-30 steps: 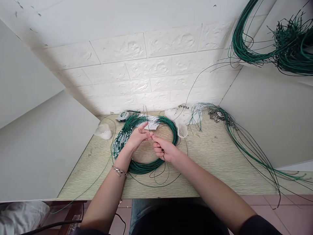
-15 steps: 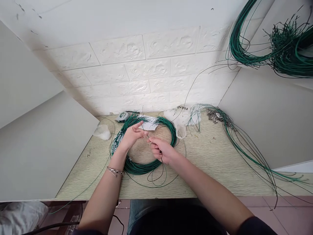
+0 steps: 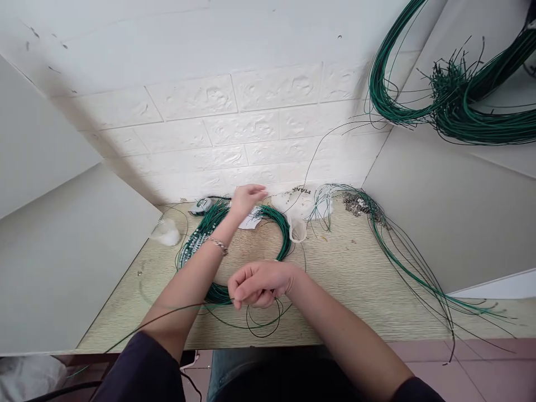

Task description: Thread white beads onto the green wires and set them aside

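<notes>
My right hand [image 3: 260, 283] is closed, with a thin dark green wire [image 3: 176, 309] pinched at its fingertips. The wire runs left across my left forearm and over the table's front edge. My left hand [image 3: 250, 199] is stretched out near the wall, above the far side of the coil, its fingers extended and nothing visible in them. A large coil of green wire [image 3: 286, 234] lies on the table around both hands, partly hidden by my forearms. Small white pieces [image 3: 196, 241] sit along its left side. White paper [image 3: 250, 221] lies under the cut wire ends.
A tape measure [image 3: 201, 206] and a small clear cup [image 3: 166, 231] stand at the left. A plastic bag [image 3: 299, 204], a pile of small metal pieces [image 3: 355, 204] and loose wires [image 3: 402, 265] lie to the right. Thick green wire bundles [image 3: 481, 120] hang at the upper right.
My hands, close together over the coil before, are now apart. The left has moved up toward the wall; the right has come nearer me, with the wire drawn across my left forearm.
</notes>
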Demonstrator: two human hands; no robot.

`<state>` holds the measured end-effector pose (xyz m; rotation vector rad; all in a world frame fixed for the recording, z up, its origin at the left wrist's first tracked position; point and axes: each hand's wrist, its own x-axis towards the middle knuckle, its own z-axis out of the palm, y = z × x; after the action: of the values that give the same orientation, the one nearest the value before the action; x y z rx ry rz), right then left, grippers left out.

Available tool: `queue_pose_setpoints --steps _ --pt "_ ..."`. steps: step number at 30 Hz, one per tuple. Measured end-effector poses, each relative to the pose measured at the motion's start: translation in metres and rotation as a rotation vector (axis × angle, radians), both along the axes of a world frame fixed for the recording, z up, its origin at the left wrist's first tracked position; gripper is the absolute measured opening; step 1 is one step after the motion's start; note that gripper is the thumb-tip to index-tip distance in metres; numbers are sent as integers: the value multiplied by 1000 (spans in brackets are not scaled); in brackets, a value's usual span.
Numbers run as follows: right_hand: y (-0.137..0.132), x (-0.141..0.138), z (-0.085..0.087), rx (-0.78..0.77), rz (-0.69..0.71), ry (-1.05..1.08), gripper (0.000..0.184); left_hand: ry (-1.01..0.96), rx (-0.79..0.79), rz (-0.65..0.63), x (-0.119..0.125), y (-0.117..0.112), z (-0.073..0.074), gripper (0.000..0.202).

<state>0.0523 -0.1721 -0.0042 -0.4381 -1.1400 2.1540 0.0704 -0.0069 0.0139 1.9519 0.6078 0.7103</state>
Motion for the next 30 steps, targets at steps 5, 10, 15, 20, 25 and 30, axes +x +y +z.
queue_pose_setpoints --steps 5,10,15,20,25,30 --pt "0 6 0 16 50 -12 19 133 251 -274 68 -37 -13 16" --pt "0 6 1 26 10 4 18 172 215 -298 88 -29 -24 11" --pt "1 4 0 33 1 8 14 180 118 -281 81 -26 -22 15" --pt "2 5 1 -4 -197 49 12 71 -172 -253 33 -28 -2 31" --pt "8 4 2 -157 -640 197 13 -253 -885 -127 -55 -30 11 33" --pt "17 5 -7 -297 -866 245 13 -318 -794 -56 -98 -48 -2 38"
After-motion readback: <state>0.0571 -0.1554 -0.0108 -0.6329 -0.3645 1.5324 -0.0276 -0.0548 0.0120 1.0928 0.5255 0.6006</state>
